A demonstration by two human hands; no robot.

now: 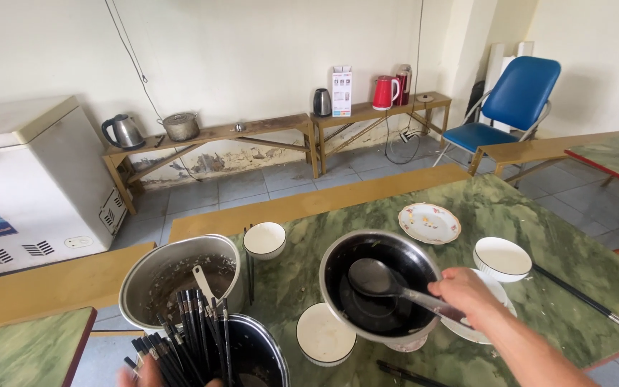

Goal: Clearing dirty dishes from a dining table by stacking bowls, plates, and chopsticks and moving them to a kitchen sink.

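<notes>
Half-hidden left hand (145, 374) grips black chopsticks (188, 337).

Plain canteen: green marble-look tables (539, 215), benches (309, 204), kettles (385, 92) along wall

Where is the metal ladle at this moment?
The metal ladle lies inside the dark bowl at table centre, its handle gripped by the right hand.

right hand (465, 290): bare, no glove, ring or watch | forearm bare, no sleeve | left hand (153, 373): bare, mostly hidden
</notes>
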